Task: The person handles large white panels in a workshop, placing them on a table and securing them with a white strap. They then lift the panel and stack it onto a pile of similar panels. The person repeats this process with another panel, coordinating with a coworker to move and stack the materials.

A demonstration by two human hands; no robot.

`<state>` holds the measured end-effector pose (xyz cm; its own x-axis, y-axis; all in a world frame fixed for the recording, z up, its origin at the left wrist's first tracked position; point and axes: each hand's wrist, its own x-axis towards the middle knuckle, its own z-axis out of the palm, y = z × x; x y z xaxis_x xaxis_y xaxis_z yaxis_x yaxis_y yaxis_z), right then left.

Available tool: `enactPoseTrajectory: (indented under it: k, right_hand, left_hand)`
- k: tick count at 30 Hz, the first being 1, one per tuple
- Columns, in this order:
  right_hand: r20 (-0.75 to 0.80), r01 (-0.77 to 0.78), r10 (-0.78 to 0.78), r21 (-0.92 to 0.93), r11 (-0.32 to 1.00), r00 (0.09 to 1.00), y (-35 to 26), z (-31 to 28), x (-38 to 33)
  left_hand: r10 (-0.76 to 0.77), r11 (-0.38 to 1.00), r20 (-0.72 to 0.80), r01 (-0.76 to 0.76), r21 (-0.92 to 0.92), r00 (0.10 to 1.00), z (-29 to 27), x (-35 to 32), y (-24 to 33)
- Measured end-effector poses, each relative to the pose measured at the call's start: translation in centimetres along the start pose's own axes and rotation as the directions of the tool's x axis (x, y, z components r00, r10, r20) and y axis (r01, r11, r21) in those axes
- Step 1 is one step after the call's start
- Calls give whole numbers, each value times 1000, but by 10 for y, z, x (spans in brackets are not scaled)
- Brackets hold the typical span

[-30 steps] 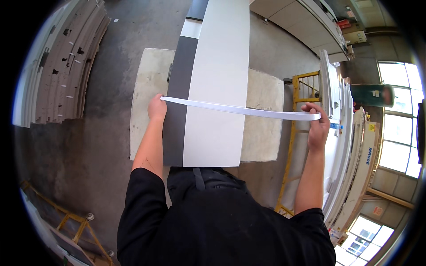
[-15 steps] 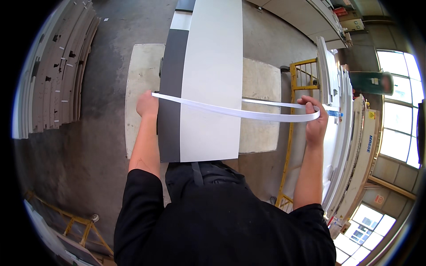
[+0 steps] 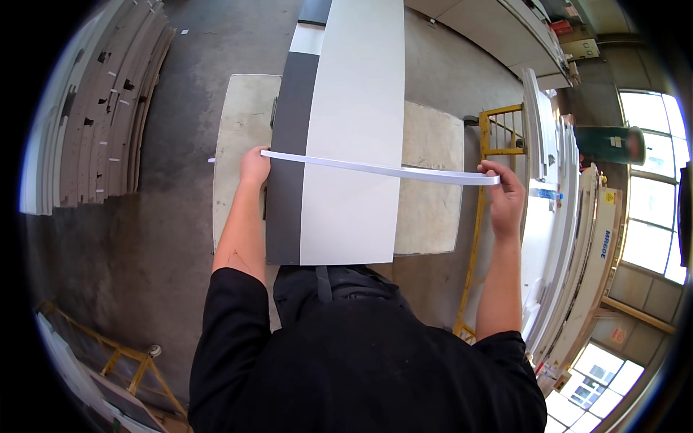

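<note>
A long white flexible strip (image 3: 361,167) stretches across the panels between my two hands, sagging only slightly. At its left end my left hand (image 3: 255,167) is closed on it, beside the grey panel's left edge. My right hand (image 3: 503,193) pinches the other end, out to the right past the panels. Below the strip lies a long white panel (image 3: 352,224), with a dark grey panel (image 3: 287,224) along its left side. The strip hangs over both; whether it touches them I cannot tell.
A pale worn support (image 3: 429,209) shows on both sides beneath the panels. Yellow metal carts (image 3: 503,131) with white boards stand at the right. Stacked boards (image 3: 108,115) lean at the far left, and another yellow frame (image 3: 119,351) is at the lower left.
The strip's doubled loop at my right hand is gone, and it now runs as a single, straighter length. My right hand has moved slightly left and down.
</note>
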<state>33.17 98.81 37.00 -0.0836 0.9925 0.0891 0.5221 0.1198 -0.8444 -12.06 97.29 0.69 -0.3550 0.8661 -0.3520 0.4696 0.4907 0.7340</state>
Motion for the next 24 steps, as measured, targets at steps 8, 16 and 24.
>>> enactPoseTrajectory:
  k: [8,16,24]
  right_hand:
    - [58,69,-52,-345,936,997,22,17,2]
    - [146,21,57,-486,874,988,125,55,-3]
    - [156,-134,267,-572,809,951,212,102,-35]
  left_hand:
    - [387,881,-211,-292,372,898,-23,-104,33]
    - [432,706,351,-554,442,831,1,-232,-13]
    - [341,678,404,-520,520,849,-1,-232,-17]
